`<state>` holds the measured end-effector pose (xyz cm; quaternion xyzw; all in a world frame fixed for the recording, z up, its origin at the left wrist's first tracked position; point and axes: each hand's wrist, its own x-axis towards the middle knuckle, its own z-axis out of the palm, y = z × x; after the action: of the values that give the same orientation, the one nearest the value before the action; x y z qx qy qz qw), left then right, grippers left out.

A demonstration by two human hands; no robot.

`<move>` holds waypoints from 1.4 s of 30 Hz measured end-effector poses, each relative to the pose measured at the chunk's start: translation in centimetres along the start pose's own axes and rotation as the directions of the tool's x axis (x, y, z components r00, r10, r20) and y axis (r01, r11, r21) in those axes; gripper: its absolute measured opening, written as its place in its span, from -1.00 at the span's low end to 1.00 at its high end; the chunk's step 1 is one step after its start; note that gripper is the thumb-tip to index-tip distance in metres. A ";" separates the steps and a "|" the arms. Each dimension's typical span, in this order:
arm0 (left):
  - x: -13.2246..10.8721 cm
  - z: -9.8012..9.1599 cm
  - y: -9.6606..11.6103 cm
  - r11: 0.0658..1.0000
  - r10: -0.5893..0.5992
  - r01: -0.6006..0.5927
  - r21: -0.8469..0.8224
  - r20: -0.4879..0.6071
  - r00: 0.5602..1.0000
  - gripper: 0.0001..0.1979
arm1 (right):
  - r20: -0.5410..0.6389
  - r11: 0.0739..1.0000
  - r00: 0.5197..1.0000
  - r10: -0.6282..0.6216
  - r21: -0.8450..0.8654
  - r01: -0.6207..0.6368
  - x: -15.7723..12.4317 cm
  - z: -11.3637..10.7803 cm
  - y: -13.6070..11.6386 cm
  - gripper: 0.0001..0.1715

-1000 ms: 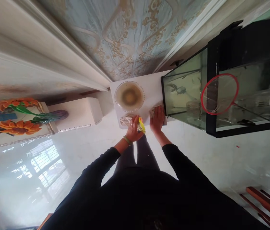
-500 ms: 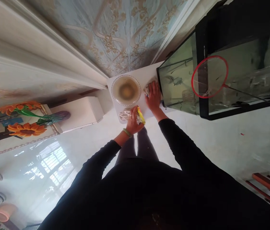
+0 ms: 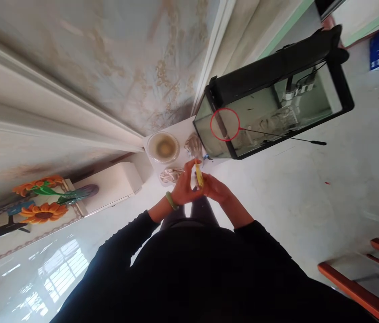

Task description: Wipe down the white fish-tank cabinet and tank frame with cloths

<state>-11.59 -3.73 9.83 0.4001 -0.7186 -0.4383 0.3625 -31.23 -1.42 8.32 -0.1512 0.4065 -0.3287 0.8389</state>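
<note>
In front of my body, above the near edge of a white cabinet top (image 3: 155, 168), I hold a small yellow packet (image 3: 199, 176). My left hand (image 3: 184, 187), with a green bangle at its wrist, grips it from the left, thumb and fingers closed around it. From the other side my right hand (image 3: 216, 188) has its fingers closed at the packet's edge. Beyond them lies a crumpled greyish cloth (image 3: 193, 144), and a second crumpled cloth (image 3: 170, 176) is left of my left hand. A round bowl of cloudy brownish water (image 3: 163, 147) stands behind.
A glass fish tank (image 3: 259, 114) with a black frame stands right of the cabinet, a red-rimmed net (image 3: 225, 124) lying across its top. To the left are a low white cabinet (image 3: 111, 181) and orange artificial sunflowers (image 3: 43, 213). Red-brown wooden furniture (image 3: 354, 287) is at lower right.
My right hand has left the cloth beside the tank and come to the packet. My left hand has lifted the packet from beside the near cloth. The view has shifted, showing more of the tank.
</note>
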 end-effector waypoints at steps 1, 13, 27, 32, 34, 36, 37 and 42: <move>0.6 0.3 1.2 0.999 0.020 -0.019 -0.027 0.025 0.999 -0.06 | 0.013 0.999 1.000 -0.009 0.053 0.009 -1.1 0.2 -0.7 -0.57; 8.3 5.4 9.0 0.993 0.016 -0.026 -0.113 -0.091 0.996 0.14 | -0.214 0.629 0.813 -0.541 -0.745 0.223 -9.9 -10.1 -24.7 -0.33; 7.1 12.7 9.4 0.993 -0.110 0.084 -0.082 -0.406 0.907 0.10 | -0.056 0.278 0.409 -0.911 -0.816 0.507 -4.8 -14.7 -36.4 -0.29; 7.6 13.1 9.6 0.994 -0.109 0.093 -0.058 -0.455 0.884 0.08 | -0.018 0.283 0.430 -0.903 -0.778 0.561 -4.2 -15.6 -36.9 -0.28; 7.6 13.1 9.6 0.995 -0.103 0.091 -0.047 -0.463 0.880 0.07 | -0.005 0.239 0.379 -0.925 -0.784 0.573 -4.1 -15.3 -36.8 -0.30; 7.7 13.2 9.5 0.996 -0.092 0.086 -0.034 -0.469 0.878 0.07 | 0.015 0.195 0.343 -0.939 -0.799 0.569 -4.2 -15.0 -36.7 -0.33; 7.7 13.2 9.5 0.996 -0.088 0.086 -0.027 -0.471 0.878 0.07 | 0.027 0.179 0.339 -0.941 -0.807 0.563 -4.3 -14.8 -36.7 -0.35; 8.1 13.6 9.4 0.995 -0.089 0.099 -0.005 -0.485 0.870 0.06 | 0.028 0.160 0.371 -0.928 -0.870 0.466 -4.8 -15.0 -36.9 -0.48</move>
<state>-29.26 -3.50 15.03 0.5353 -0.5890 -0.3340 0.5049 -60.96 -25.24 20.95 -0.5729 0.5832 -0.5137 0.2604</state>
